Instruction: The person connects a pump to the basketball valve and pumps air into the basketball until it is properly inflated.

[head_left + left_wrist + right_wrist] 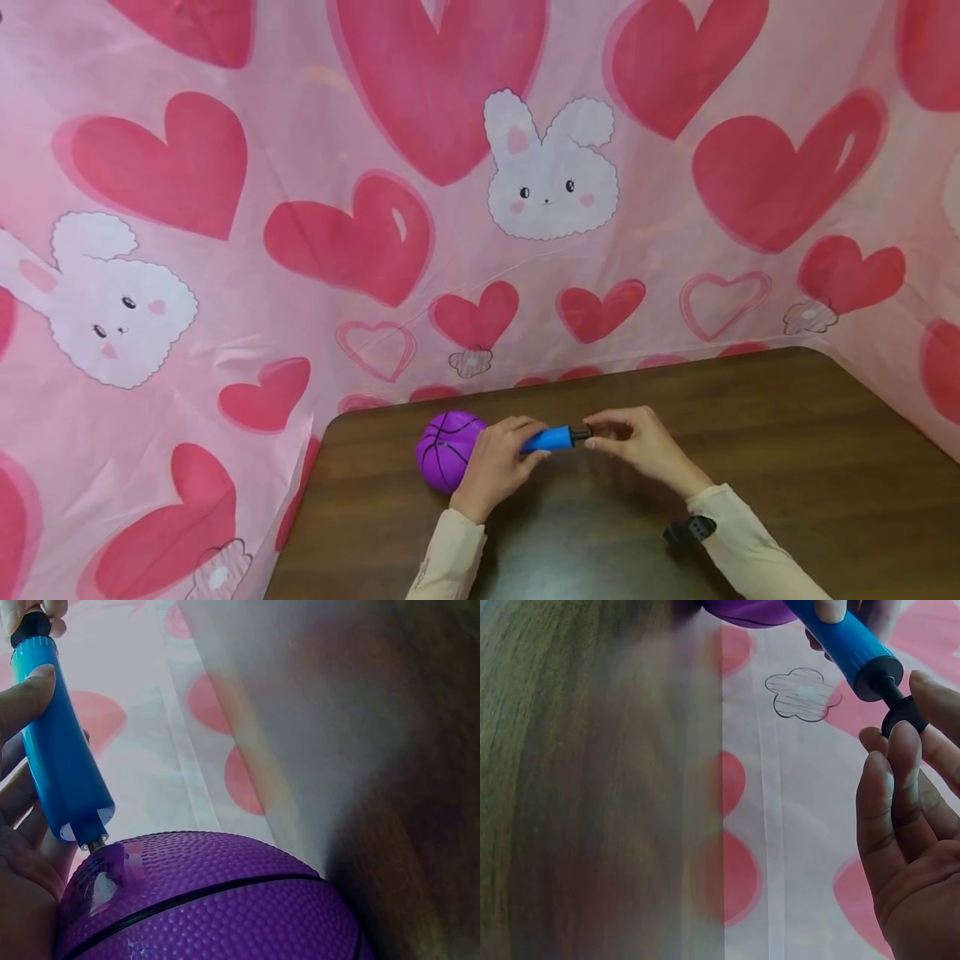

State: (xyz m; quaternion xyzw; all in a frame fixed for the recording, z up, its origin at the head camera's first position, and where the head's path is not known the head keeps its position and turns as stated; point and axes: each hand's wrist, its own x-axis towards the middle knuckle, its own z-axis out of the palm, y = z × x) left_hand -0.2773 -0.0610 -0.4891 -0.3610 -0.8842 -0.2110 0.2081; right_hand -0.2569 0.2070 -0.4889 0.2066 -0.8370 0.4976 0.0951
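Observation:
A purple ball with black lines (444, 454), marked like a basketball, sits on the table at the left. Against it is the end of a blue hand pump (551, 439), whose metal tip meets the ball in the left wrist view. My left hand (497, 462) grips the pump's blue barrel (64, 750), the thumb along it, and hides part of the ball. On the right, my right hand (645, 446) pinches the black pump handle (904, 714) between thumb and fingers. A short stretch of dark rod shows between handle and barrel.
The brown wooden table (787, 467) has rounded far corners. Behind and beside it hangs a pink cloth (465, 250) printed with hearts and rabbits. A black device (688, 531) is strapped at the right wrist.

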